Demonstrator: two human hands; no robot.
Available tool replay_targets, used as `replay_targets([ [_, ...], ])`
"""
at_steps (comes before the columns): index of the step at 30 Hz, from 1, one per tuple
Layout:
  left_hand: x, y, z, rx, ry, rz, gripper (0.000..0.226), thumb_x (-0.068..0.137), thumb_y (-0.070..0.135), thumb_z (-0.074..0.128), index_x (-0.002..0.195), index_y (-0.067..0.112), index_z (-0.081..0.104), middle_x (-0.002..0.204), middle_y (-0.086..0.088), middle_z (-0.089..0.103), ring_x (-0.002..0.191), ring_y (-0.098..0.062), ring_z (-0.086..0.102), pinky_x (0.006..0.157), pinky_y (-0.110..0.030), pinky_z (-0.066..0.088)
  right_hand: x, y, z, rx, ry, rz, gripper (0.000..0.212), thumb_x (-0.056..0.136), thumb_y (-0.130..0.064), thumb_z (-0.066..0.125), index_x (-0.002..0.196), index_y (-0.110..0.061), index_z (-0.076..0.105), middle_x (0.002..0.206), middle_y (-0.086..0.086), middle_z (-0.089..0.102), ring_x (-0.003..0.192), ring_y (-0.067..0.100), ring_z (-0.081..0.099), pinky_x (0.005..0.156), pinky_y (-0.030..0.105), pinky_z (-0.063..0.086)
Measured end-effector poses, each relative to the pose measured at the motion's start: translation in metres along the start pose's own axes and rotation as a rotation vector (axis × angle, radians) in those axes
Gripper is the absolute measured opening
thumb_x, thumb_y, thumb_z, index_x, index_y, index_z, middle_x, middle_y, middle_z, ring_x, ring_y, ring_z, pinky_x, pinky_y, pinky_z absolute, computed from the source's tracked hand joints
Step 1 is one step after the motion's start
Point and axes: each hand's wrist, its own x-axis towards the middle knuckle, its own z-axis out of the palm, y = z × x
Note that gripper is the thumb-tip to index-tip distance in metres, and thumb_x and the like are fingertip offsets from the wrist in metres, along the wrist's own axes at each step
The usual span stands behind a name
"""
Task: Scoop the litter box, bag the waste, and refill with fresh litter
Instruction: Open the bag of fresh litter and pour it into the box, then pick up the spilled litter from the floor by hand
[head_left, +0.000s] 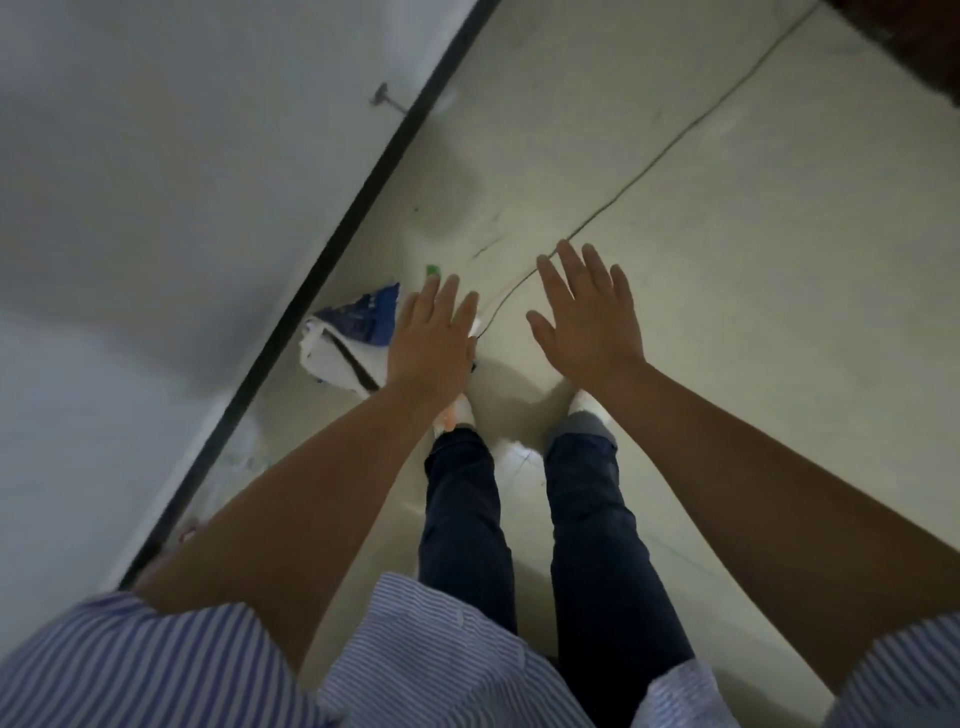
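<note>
Both hands, left hand (434, 338) and right hand (584, 317), are spread flat, holding nothing; the blue-white bag (348, 343) (print too blurred to read) lies on the floor (727, 260).

- Two hands: left (434, 338) and right (584, 317), both flat and empty.
- One blue-white bag (349, 343), left of centre.
- Two shoes (584, 410), centre.
- One green scrap (432, 270).

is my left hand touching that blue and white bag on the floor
Cannot tell. In the head view the left hand overlaps the blue and white bag, hiding any gap.
</note>
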Motion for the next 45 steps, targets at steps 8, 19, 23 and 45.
replay_targets([
  [8, 0.018, 0.190, -0.061, 0.294, 0.095, 0.447, 0.055, 0.101, 0.038, 0.021, 0.150, 0.021, 0.005, 0.158, -0.005, -0.005, 0.146, -0.024, -0.008, 0.117, -0.041, -0.004, -0.116, 0.149, 0.007, 0.218, 0.094, 0.388, 0.057, 0.099, -0.041, 0.019, 0.149, -0.021, 0.000, 0.158, 0.004, -0.008, 0.145, 0.023, -0.010, 0.118, 0.041, -0.006],
  [19, -0.023, 0.527, 0.015, 0.622, -0.061, 0.691, 0.053, 0.101, 0.038, 0.021, 0.150, 0.026, 0.006, 0.158, 0.002, -0.003, 0.146, -0.020, -0.006, 0.117, -0.041, -0.002, -0.329, 0.379, 0.140, 0.703, 0.165, 0.903, 0.055, 0.100, -0.036, 0.022, 0.149, -0.018, 0.007, 0.158, 0.004, 0.001, 0.146, 0.021, -0.004, 0.118, 0.038, -0.002],
  [23, -0.041, 0.643, 0.039, 0.683, -0.103, 0.818, 0.054, 0.100, 0.038, 0.026, 0.150, 0.022, 0.012, 0.158, -0.002, 0.005, 0.145, -0.020, 0.003, 0.117, -0.039, 0.004, -0.398, 0.462, 0.173, 0.803, 0.204, 1.052, 0.051, 0.100, -0.032, 0.027, 0.148, -0.016, 0.017, 0.157, 0.004, 0.013, 0.146, 0.021, 0.006, 0.118, 0.037, 0.005],
  [45, 0.038, 1.171, 0.019, 0.900, -0.152, 1.173, 0.046, 0.099, 0.032, 0.035, 0.140, 0.013, 0.030, 0.150, -0.008, 0.024, 0.139, -0.023, 0.020, 0.112, -0.040, 0.017, -0.536, 0.916, 0.162, 1.063, 0.164, 1.370, 0.048, 0.100, -0.030, 0.027, 0.146, -0.014, 0.024, 0.154, 0.003, 0.022, 0.144, 0.021, 0.016, 0.117, 0.036, 0.014],
])
